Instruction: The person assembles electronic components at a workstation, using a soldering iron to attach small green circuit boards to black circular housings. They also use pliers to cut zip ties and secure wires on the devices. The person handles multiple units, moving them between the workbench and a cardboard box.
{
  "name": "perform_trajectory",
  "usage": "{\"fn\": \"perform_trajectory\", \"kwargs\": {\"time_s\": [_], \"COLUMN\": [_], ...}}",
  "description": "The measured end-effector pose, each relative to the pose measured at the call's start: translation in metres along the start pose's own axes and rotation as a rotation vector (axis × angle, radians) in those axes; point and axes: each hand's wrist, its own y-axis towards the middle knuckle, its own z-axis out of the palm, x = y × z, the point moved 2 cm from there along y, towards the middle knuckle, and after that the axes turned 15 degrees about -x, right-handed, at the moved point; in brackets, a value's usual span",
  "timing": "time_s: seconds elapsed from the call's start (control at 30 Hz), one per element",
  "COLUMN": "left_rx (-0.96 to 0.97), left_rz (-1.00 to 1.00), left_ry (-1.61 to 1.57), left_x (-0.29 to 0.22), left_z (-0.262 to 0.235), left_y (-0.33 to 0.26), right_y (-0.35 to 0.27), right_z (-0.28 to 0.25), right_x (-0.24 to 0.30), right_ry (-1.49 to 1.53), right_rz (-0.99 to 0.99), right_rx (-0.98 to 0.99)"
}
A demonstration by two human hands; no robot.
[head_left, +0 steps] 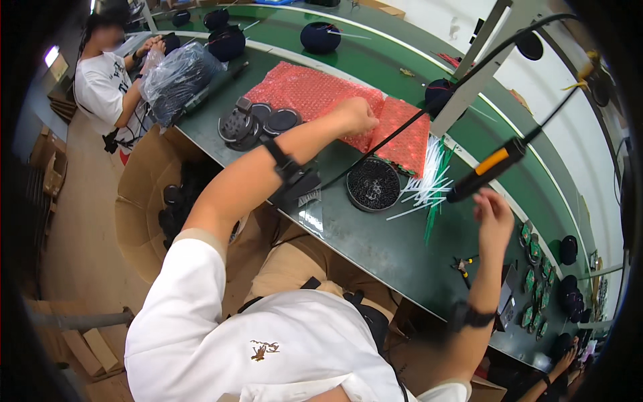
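A long green table (375, 234) is running through a workshop, with a cardboard box (144, 201) of dark parts standing beside it. The left hand (356, 114) is closing on the edge of the red bubble wrap sheets (315, 90), which are lying flat on the table just past a round tray of small black pieces (373, 184). The right hand (493, 213) is hanging loose with fingers open just under the hanging orange-and-black power screwdriver (492, 167), not gripping it. Dark round parts (251, 124) are waiting near the sheets, so the work is seeming to be at an early stage. Another person (104, 77) is working farther along.
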Motion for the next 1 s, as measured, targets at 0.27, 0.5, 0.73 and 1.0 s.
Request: {"fn": "perform_trajectory", "kwargs": {"time_s": [0.27, 0.5, 0.73, 1.0], "left_rx": [0.002, 0.239, 0.349, 0.470], "left_rz": [-0.141, -0.308, -0.191, -0.126], "left_ry": [-0.168, -0.912, -0.775, -0.698], "left_x": [-0.009, -0.031, -0.076, -0.075], "left_z": [0.035, 0.039, 0.051, 0.071], "left_y": [0.023, 0.038, 0.045, 0.043], "right_y": [0.066, 0.081, 0.095, 0.117], "right_z": [0.130, 0.152, 0.145, 0.133], "right_x": [-0.051, -0.035, 0.003, 0.016], "right_ry": [0.045, -0.012, 0.084, -0.126], "right_rz": [0.225, 0.334, 0.298, 0.467], "right_rx": [0.277, 0.354, 0.437, 0.596]}}
